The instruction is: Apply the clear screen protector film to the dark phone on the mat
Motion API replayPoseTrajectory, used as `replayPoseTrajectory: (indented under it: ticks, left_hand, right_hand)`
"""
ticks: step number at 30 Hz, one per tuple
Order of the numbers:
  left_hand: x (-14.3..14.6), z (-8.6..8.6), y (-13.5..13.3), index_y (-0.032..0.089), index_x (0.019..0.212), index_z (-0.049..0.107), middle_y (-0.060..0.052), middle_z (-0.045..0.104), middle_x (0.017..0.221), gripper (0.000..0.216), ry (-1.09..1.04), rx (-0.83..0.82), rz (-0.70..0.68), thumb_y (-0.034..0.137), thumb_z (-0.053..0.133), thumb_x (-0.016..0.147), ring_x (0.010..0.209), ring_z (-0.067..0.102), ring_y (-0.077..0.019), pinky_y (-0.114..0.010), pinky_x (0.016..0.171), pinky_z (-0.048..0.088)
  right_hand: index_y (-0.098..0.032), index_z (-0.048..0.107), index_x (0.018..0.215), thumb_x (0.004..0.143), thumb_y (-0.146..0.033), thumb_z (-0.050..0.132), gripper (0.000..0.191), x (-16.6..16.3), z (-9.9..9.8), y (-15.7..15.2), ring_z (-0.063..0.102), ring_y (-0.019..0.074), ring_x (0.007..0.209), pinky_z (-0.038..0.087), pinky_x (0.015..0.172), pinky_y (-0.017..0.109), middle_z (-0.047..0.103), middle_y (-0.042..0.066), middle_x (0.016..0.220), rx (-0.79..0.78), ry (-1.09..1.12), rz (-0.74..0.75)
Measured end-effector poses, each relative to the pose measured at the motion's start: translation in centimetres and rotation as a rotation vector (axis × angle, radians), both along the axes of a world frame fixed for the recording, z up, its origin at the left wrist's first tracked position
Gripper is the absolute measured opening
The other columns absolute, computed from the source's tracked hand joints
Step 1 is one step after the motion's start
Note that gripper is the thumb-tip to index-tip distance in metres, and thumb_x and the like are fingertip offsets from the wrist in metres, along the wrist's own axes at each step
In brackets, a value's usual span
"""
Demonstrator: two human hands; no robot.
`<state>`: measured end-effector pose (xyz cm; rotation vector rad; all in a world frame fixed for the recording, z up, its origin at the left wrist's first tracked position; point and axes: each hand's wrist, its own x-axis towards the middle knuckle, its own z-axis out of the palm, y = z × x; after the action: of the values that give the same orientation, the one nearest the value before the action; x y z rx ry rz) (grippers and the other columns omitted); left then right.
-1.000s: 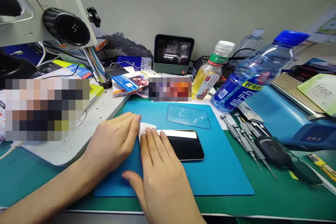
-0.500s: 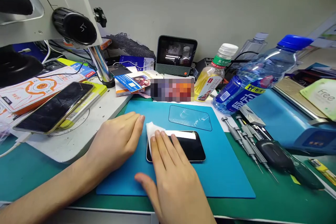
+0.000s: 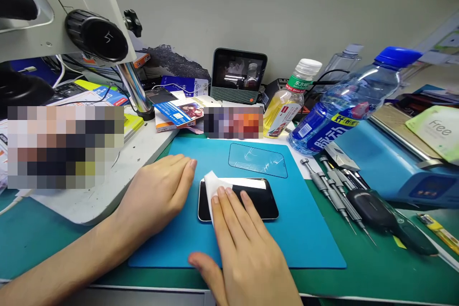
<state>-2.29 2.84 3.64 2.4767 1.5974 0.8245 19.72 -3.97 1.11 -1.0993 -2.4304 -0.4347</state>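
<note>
"What are you doing with the hand nearest you?"

"My right hand (image 3: 247,248) is laid almost flat, fingers stretched out side by side and the thumb spread away. It isn't clasping anything; the fingertips press a folded white wipe (image 3: 214,184) down."

"Down on what?"

"On a phone (image 3: 263,206), lying lengthwise across the blue mat (image 3: 304,244) in front of me. Its dark face is up, with a white band along the far edge."

"And the other hand?"

"My left hand (image 3: 160,186) is curled in beside the phone's left end, thumb against the forefinger, apart from the phone. I can't tell whether anything is inside it."

"What's past the phone?"

"A clear sheet (image 3: 258,161) with a thin black border, flat on the mat. To the right, off the mat, thin metal screwdrivers (image 3: 337,196) lie next to a black case (image 3: 371,208)."

"Farther back?"

"A blue-capped bottle (image 3: 322,124) leaning to the right, then a white-capped bottle (image 3: 281,112) of yellow drink. Behind them, a small display (image 3: 238,74) stands near the wall (image 3: 186,5)."
</note>
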Motion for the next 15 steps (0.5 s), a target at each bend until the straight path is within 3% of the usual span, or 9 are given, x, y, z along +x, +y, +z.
replayPoseTrajectory:
  ticks: [4, 11, 15]
  left_hand:
    - [0.1, 0.1, 0.1, 0.026, 0.078, 0.051, 0.000, 0.061, 0.073, 0.044, 0.015, 0.012, -0.012, 0.029, 0.034, 0.118, 0.067, 0.063, -0.0218, -0.038, 0.067, 0.045]
    - [0.0, -0.1, 0.1, 0.026, 0.078, 0.051, -0.001, 0.063, 0.076, 0.045, 0.027, 0.007, -0.005, 0.032, 0.033, 0.119, 0.072, 0.063, -0.0229, -0.039, 0.071, 0.045]
    - [0.0, -0.3, 0.0, 0.027, 0.078, 0.050, -0.001, 0.062, 0.075, 0.046, 0.041, -0.001, -0.012, 0.033, 0.033, 0.119, 0.072, 0.062, -0.0234, -0.039, 0.071, 0.044]
  right_hand:
    - [0.000, 0.073, 0.148, 0.122, -0.054, 0.032, 0.072, -1.2, 0.8, 1.6, 0.073, 0.0359, 0.142, 0.064, 0.119, 0.047, 0.070, 0.020, 0.155, -0.039, 0.033, -0.072]
    - [-0.001, 0.076, 0.144, 0.117, -0.067, 0.042, 0.079, 2.0, -0.9, -1.2, 0.074, 0.0375, 0.140, 0.067, 0.114, 0.046, 0.071, 0.019, 0.155, 0.039, -0.047, 0.042]
    - [-0.002, 0.073, 0.148, 0.119, -0.057, 0.046, 0.068, 1.5, -0.5, -0.6, 0.070, 0.0354, 0.146, 0.061, 0.122, 0.046, 0.067, 0.018, 0.159, -0.006, -0.016, 0.008]
